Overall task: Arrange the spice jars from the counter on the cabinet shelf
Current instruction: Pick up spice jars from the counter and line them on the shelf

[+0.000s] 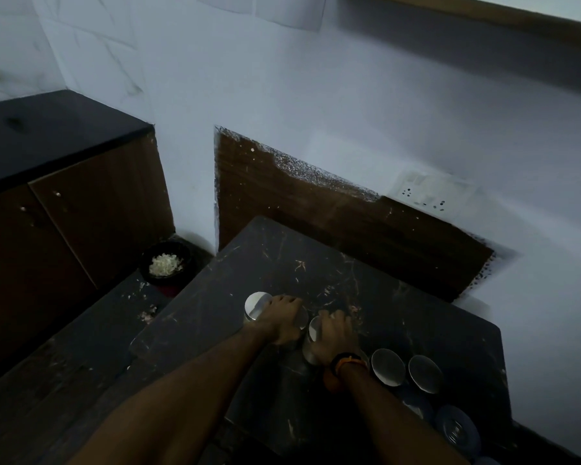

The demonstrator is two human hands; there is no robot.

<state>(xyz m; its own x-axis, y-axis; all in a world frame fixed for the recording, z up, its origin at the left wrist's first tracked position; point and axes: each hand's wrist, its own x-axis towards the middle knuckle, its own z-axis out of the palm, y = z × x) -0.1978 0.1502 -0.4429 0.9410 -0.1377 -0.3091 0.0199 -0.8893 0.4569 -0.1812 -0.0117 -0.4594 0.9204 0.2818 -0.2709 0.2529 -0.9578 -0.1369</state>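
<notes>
Several steel spice jars with shiny round lids stand on the dark stone counter (399, 297). My left hand (282, 320) lies over the top of one jar (303, 318), fingers curled round it, so only the lid's right edge shows. Just left of that hand stands another jar (256, 305), untouched. My right hand (336, 333), with a band on its wrist, grips the top of a third jar (312, 344). Two more steel jars (388, 366) (425, 374) stand to the right of my right wrist. The cabinet shelf is out of view.
Bluish-lidded containers (457, 429) sit at the counter's near right corner. A brown cabinet with a black top (47, 135) stands to the left. On the floor between the two is a black bin (165, 263) holding white scraps. A wall socket (430, 193) is behind the counter.
</notes>
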